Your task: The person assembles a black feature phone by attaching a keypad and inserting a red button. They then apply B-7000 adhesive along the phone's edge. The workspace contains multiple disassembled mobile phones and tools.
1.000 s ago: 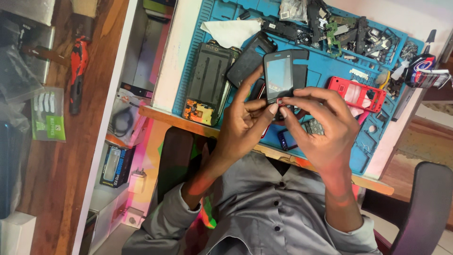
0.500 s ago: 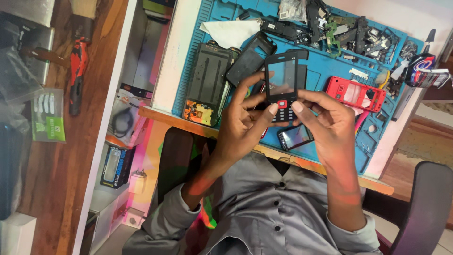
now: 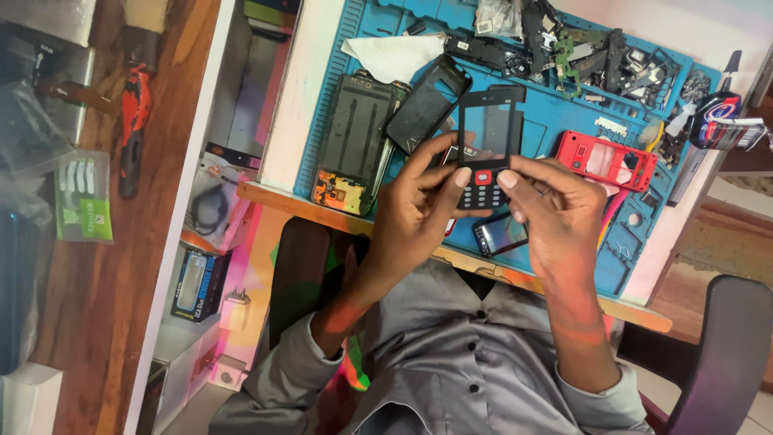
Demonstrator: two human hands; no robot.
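Black plastic, with a red key among its buttons, makes up the phone front (image 3: 485, 149) pinched between both hands above the near edge of the blue mat (image 3: 564, 145). The left hand (image 3: 419, 205) closes on its left edge and lower end, thumb tip on the keypad; the right hand (image 3: 555, 213) curls in from the right, thumb tip on the keypad too, so the two hands are equally close and share the hold. The front's long axis runs near to far, keypad end toward the person, empty screen window toward the far side. Just beneath the hands a small phone (image 3: 501, 235) lies on the mat. To the right lies a red housing (image 3: 605, 161); to the left a black frame (image 3: 427, 103) and a stripped phone body (image 3: 352, 145). Farther off sit a white cloth (image 3: 392, 56) and a heap of loose parts (image 3: 588, 52).
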